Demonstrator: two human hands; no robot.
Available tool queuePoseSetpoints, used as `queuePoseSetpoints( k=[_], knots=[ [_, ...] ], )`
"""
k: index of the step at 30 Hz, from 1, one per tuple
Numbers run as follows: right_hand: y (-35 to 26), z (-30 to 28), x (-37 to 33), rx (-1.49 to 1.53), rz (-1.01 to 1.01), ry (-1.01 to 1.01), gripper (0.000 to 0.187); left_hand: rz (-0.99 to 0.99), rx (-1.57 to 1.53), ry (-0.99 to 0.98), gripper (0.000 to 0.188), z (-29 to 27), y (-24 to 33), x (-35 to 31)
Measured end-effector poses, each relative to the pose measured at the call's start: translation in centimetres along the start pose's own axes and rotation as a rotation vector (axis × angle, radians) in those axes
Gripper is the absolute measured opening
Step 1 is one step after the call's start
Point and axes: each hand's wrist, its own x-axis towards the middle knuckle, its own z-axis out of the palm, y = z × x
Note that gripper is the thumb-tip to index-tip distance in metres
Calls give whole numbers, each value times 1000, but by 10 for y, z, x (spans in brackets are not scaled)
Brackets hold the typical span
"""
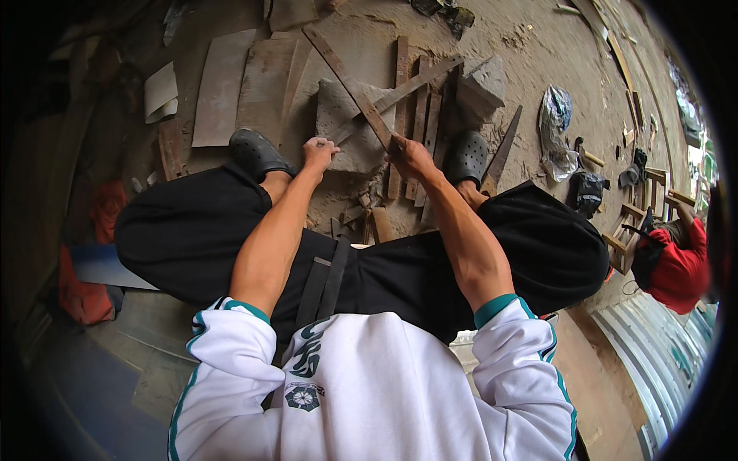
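Crossing: the upper wooden slat [342,73] lay across the lower wooden slat [424,80], making an X above the concrete block [330,107].
Right hand [413,159]: its fingers were closed around the near end of the upper wooden slat, which went from this grip forward and to the left.
Left hand [319,154]: its fingers were pinched at the near end of the lower wooden slat, which went forward and to the right.
Nearer hand: the right one seemed slightly nearer to the crossing.
Long axes: both were diagonal, in opposite directions.
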Motion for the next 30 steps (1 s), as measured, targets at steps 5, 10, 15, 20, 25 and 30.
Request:
queuePoseSetpoints(
  k=[5,10,15,20,25,30],
  knots=[
    [-10,-3,0,-45,72,-74,65,43,12,61,12,1,0,1],
    [-3,6,-3,-70,51,25,61,-4,95,37,12,-2,1,3],
    [-1,6,-3,-33,48,9,51,15,131,109,17,-2,12,-5],
    [-9,0,-6,-20,16,39,42,130,290,272,22,-14,14,5],
    [-9,0,-5,-35,40,28,38,475,586,276,28,-6,26,7],
    [-7,-2,-5,-12,19,15,38,845,975,24,39,8,37,1]
  ],
)
